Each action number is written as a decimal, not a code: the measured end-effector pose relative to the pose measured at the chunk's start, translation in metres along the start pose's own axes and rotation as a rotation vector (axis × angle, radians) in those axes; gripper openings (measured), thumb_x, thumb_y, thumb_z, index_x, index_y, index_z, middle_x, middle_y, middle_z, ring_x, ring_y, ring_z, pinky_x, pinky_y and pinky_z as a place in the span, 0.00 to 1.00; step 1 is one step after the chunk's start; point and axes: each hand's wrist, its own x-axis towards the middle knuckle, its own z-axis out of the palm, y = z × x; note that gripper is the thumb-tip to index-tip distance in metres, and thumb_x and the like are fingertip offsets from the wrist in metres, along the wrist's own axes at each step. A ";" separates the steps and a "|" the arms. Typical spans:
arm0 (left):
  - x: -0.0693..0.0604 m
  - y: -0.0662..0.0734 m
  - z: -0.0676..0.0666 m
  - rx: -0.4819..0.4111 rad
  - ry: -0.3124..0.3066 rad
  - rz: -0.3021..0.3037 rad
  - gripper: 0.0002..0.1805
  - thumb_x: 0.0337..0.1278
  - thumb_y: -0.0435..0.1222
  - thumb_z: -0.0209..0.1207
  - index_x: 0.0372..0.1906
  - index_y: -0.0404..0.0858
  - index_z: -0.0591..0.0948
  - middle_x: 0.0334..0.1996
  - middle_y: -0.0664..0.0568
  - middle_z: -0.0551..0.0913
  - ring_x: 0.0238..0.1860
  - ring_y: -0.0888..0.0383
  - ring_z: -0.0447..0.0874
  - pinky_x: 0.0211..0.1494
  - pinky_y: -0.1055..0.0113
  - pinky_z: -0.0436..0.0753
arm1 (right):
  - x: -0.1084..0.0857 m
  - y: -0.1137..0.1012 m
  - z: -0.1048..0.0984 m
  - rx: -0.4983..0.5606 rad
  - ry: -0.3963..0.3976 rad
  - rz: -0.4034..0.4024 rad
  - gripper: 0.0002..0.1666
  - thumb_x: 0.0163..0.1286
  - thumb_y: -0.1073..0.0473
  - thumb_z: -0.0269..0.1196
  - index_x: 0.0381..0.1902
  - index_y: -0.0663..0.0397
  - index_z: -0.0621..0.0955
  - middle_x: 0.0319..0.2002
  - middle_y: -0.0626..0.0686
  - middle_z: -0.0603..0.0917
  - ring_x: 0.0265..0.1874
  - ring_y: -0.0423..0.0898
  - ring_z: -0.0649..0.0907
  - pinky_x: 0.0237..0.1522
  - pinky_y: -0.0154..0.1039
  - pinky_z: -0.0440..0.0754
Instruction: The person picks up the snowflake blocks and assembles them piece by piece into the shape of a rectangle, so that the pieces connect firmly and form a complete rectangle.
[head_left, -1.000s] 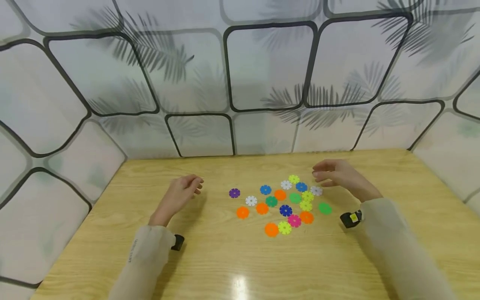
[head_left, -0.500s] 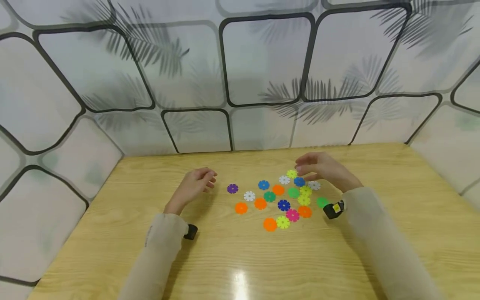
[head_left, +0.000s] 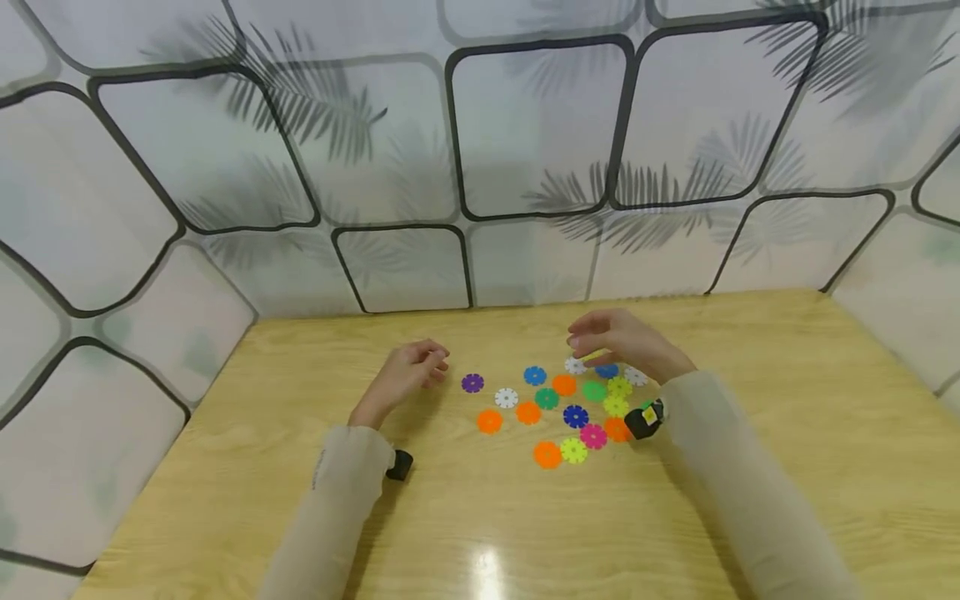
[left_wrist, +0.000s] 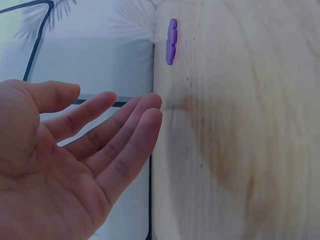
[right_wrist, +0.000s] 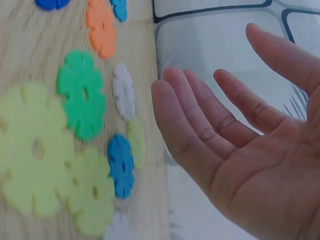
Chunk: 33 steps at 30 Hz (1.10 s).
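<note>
Flat notched plastic discs in several colours lie scattered on the table. My left hand (head_left: 405,377), fingers loosely bent and holding nothing, hovers left of the purple disc (head_left: 472,383); the left wrist view shows that disc (left_wrist: 172,42) apart from the fingertips. Over the far right of the discs is my right hand (head_left: 626,342), empty, with relaxed fingers. Below it lie a white disc (head_left: 575,366) and a blue disc (head_left: 607,371), partly covered. In the right wrist view, a green disc (right_wrist: 82,95) and a blue disc (right_wrist: 121,166) lie beside the open palm.
Orange discs (head_left: 547,455), a pink disc (head_left: 593,436) and a dark blue disc (head_left: 576,417) lie nearer the front. The wooden table (head_left: 247,492) meets a patterned wall covering (head_left: 525,133) at the back. A black wrist camera (head_left: 643,421) hides part of the right-hand discs.
My right hand has moved left, from beside the discs to above them. My left hand has shifted right, closer to the purple disc. The discs keep their arrangement.
</note>
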 end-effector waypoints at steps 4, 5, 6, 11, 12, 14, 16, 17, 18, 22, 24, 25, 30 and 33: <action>0.004 0.001 0.000 0.005 -0.015 -0.030 0.17 0.79 0.33 0.46 0.57 0.24 0.78 0.47 0.34 0.84 0.45 0.44 0.86 0.45 0.58 0.85 | 0.007 -0.003 0.006 0.028 -0.027 0.011 0.33 0.74 0.64 0.60 0.68 0.80 0.64 0.67 0.74 0.68 0.60 0.66 0.77 0.59 0.54 0.78; 0.004 0.000 0.000 0.002 -0.017 -0.034 0.17 0.78 0.32 0.46 0.57 0.24 0.79 0.47 0.34 0.84 0.44 0.44 0.86 0.45 0.58 0.85 | 0.009 -0.003 0.008 0.032 -0.030 0.012 0.33 0.74 0.64 0.61 0.68 0.80 0.64 0.67 0.74 0.69 0.59 0.66 0.77 0.59 0.54 0.78; 0.005 0.000 0.000 -0.002 -0.016 -0.036 0.17 0.78 0.32 0.46 0.56 0.24 0.79 0.46 0.35 0.85 0.44 0.44 0.86 0.45 0.58 0.85 | 0.011 -0.003 0.010 0.035 -0.028 0.015 0.33 0.74 0.64 0.61 0.68 0.79 0.64 0.66 0.74 0.69 0.59 0.66 0.78 0.59 0.54 0.79; 0.010 -0.001 -0.002 -0.041 -0.049 -0.040 0.17 0.75 0.30 0.46 0.55 0.23 0.79 0.45 0.34 0.85 0.42 0.44 0.87 0.44 0.58 0.86 | 0.018 -0.006 0.016 0.030 -0.025 0.033 0.34 0.72 0.62 0.63 0.68 0.77 0.66 0.65 0.72 0.72 0.57 0.65 0.79 0.58 0.54 0.79; 0.011 -0.001 -0.002 -0.052 -0.065 -0.041 0.17 0.75 0.29 0.46 0.55 0.22 0.79 0.45 0.33 0.85 0.43 0.43 0.87 0.44 0.58 0.86 | 0.019 -0.006 0.017 0.028 -0.027 0.037 0.34 0.72 0.62 0.62 0.68 0.77 0.66 0.65 0.72 0.73 0.57 0.65 0.79 0.58 0.54 0.79; 0.013 0.000 -0.004 -0.068 -0.097 -0.049 0.17 0.74 0.29 0.45 0.56 0.22 0.78 0.46 0.32 0.84 0.43 0.43 0.87 0.45 0.57 0.86 | 0.021 -0.007 0.018 0.023 -0.035 0.042 0.33 0.73 0.62 0.62 0.68 0.77 0.66 0.64 0.72 0.73 0.57 0.65 0.80 0.58 0.54 0.79; 0.016 0.001 -0.005 -0.083 -0.125 -0.058 0.18 0.74 0.29 0.45 0.57 0.20 0.77 0.48 0.30 0.83 0.45 0.41 0.86 0.46 0.56 0.86 | 0.023 -0.007 0.020 0.017 -0.043 0.039 0.33 0.73 0.62 0.62 0.68 0.77 0.66 0.64 0.73 0.73 0.57 0.65 0.80 0.58 0.54 0.79; 0.017 0.001 -0.005 -0.092 -0.136 -0.067 0.18 0.74 0.28 0.45 0.57 0.20 0.76 0.48 0.30 0.83 0.46 0.40 0.86 0.47 0.55 0.86 | 0.024 -0.006 0.021 0.015 -0.047 0.036 0.33 0.73 0.62 0.62 0.67 0.77 0.67 0.63 0.73 0.73 0.56 0.65 0.81 0.58 0.55 0.79; 0.017 0.001 -0.004 -0.095 -0.143 -0.076 0.17 0.74 0.29 0.45 0.57 0.20 0.76 0.48 0.30 0.83 0.46 0.40 0.86 0.47 0.55 0.86 | 0.025 -0.005 0.023 0.013 -0.053 0.035 0.32 0.72 0.62 0.62 0.67 0.78 0.67 0.63 0.73 0.74 0.55 0.64 0.81 0.58 0.55 0.79; 0.018 0.001 -0.001 -0.099 -0.171 -0.081 0.16 0.74 0.30 0.46 0.55 0.22 0.78 0.46 0.33 0.84 0.43 0.44 0.86 0.46 0.57 0.86 | 0.028 -0.004 0.028 -0.018 -0.068 0.030 0.31 0.72 0.62 0.62 0.65 0.78 0.69 0.59 0.72 0.77 0.51 0.60 0.83 0.57 0.54 0.80; 0.018 0.003 0.000 -0.091 -0.179 -0.054 0.16 0.74 0.30 0.47 0.52 0.23 0.79 0.43 0.36 0.84 0.41 0.48 0.87 0.44 0.60 0.86 | 0.030 -0.005 0.031 -0.041 -0.068 0.035 0.30 0.72 0.62 0.62 0.65 0.77 0.69 0.59 0.70 0.78 0.50 0.59 0.83 0.56 0.54 0.81; 0.018 0.004 0.000 -0.086 -0.182 -0.042 0.16 0.74 0.30 0.47 0.52 0.23 0.79 0.42 0.37 0.85 0.40 0.49 0.87 0.44 0.61 0.86 | 0.030 -0.006 0.031 -0.054 -0.068 0.033 0.30 0.72 0.61 0.62 0.65 0.77 0.70 0.58 0.70 0.78 0.50 0.59 0.83 0.55 0.54 0.81; 0.023 0.006 0.001 -0.063 -0.181 -0.049 0.16 0.75 0.30 0.47 0.54 0.22 0.78 0.46 0.34 0.84 0.42 0.46 0.86 0.46 0.59 0.86 | 0.034 -0.011 0.035 -0.095 -0.068 0.043 0.29 0.72 0.62 0.62 0.64 0.76 0.70 0.59 0.70 0.78 0.51 0.61 0.83 0.54 0.53 0.82; 0.027 0.005 0.001 -0.048 -0.192 -0.061 0.17 0.76 0.30 0.47 0.57 0.21 0.77 0.48 0.33 0.83 0.43 0.45 0.85 0.46 0.59 0.86 | 0.038 -0.012 0.038 -0.108 -0.066 0.055 0.29 0.72 0.64 0.61 0.64 0.77 0.70 0.59 0.70 0.78 0.51 0.61 0.83 0.54 0.52 0.82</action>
